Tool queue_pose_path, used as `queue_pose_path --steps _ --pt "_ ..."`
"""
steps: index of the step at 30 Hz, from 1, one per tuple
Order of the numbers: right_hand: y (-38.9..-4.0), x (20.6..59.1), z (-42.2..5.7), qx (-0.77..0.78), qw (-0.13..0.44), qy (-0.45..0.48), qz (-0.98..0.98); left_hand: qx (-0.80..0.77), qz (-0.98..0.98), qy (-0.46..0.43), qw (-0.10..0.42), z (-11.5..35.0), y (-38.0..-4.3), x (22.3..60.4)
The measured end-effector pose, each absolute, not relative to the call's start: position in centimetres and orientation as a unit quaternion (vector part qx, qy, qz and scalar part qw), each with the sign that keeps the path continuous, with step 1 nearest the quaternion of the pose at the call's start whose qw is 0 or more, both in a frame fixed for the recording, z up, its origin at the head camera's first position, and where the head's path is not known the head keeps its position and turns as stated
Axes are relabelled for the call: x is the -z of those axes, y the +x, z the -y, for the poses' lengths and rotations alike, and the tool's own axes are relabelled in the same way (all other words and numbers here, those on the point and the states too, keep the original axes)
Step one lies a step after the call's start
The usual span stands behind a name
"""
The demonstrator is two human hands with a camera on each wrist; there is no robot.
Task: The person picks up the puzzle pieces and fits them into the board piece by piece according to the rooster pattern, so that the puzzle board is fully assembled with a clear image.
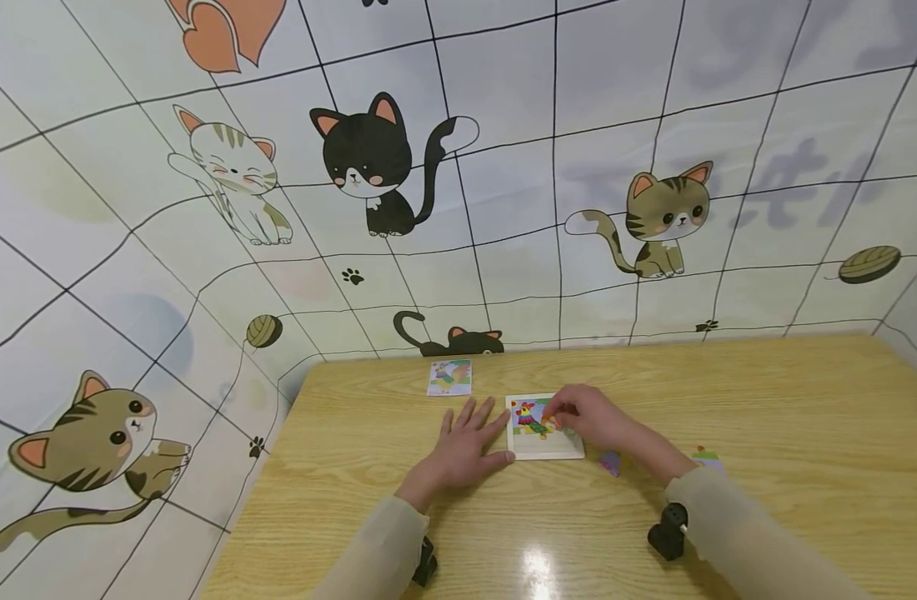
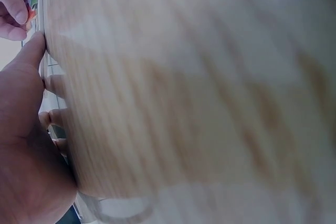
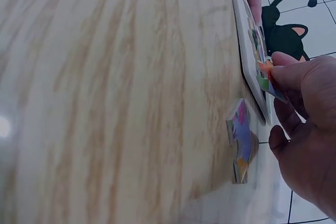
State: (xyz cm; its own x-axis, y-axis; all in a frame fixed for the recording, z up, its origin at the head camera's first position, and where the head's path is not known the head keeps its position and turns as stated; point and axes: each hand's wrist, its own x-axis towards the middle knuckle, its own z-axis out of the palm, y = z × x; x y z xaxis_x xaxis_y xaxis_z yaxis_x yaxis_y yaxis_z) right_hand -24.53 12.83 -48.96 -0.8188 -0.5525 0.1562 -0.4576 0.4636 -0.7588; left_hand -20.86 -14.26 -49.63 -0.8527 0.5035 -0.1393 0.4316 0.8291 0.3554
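Note:
A white-framed puzzle board (image 1: 546,457) lies on the table, with a colourful rooster picture partly filled in at its left and upper side. My left hand (image 1: 462,450) rests palm down with spread fingers, thumb and fingertips at the board's left edge. Over the board's right half, my right hand (image 1: 588,415) pinches a puzzle piece (image 3: 266,80) with orange, green and red on it between thumb and fingers. In the right wrist view this piece is held tilted, close over the frame. A loose purple puzzle piece (image 3: 241,135) lies on the table just outside the board, below the right hand.
A picture card (image 1: 450,377) lies at the back, left of the board. Another colourful piece (image 1: 707,458) sits to the right, partly behind the right forearm. A cat-print sheet (image 1: 518,208) rises behind the wooden table (image 1: 804,400).

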Motion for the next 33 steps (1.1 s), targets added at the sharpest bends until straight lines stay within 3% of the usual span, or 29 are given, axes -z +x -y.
queue_pose_path --steps 15,23,33 --pt "-24.9 49.8 -12.9 0.433 0.05 -0.315 -0.843 -0.155 -0.951 0.242 0.117 14.1 -20.9 49.5" --pt "-24.3 49.7 -13.3 0.427 0.016 -0.268 -0.863 -0.162 -0.949 0.244 0.118 14.1 -20.8 49.6" --pt "-23.7 49.2 -15.5 0.42 0.037 -0.242 -0.874 -0.167 -0.948 0.248 0.112 14.3 -20.9 50.1"
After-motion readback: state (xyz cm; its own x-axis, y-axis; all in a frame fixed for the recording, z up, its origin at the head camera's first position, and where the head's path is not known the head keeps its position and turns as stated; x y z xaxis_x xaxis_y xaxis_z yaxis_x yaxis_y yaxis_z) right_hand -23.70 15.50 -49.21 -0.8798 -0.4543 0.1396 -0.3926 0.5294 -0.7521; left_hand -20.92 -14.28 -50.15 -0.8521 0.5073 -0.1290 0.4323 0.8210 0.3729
